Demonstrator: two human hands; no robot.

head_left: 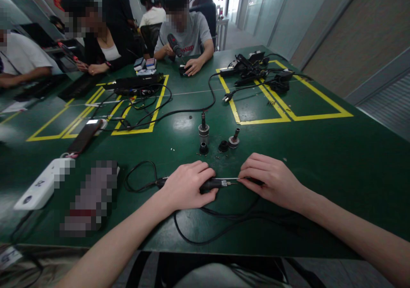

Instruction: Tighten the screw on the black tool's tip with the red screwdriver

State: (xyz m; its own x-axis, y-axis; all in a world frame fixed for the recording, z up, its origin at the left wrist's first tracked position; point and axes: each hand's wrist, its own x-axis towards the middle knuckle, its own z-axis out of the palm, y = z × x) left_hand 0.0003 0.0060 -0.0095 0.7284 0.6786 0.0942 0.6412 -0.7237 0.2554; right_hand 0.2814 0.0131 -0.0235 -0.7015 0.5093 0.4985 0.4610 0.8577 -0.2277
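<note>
A: What's each hand doing?

B: Left hand (187, 185) is lying curled over the black tool (209, 184), pinning it flat on the green table (320, 151), just in front of the person. Right hand (272, 181) is closing its fingertips on the far end of the thin metal shaft (231, 179) sticking out of the tool's nose. Fingers are bent, not spread. Can't tell what's under the right palm.

A: Cord?

B: The tool's black cord (141, 181) is looping out to the left, and more black cord (218, 226) is trailing under both wrists toward the table edge.

A: Loose parts?

B: Three small metal and black pieces, just beyond the hands: a tall fitting (203, 130), a short black ring (223, 145), a stubby one (234, 140). Tiny screws or bits are lying near them, too small to tell.

A: Risks?

B: My read: the shaft is thin, so a sideways pull could bend it or let it slip from the fingertips. The cord under the wrists could snag and drag the tool. A sleeve sweep forward could knock the upright fitting over and scatter the small bits.

A: Others nearby?

B: People are working at the far side, well apart. One is holding a similar tool (174, 45).
</note>
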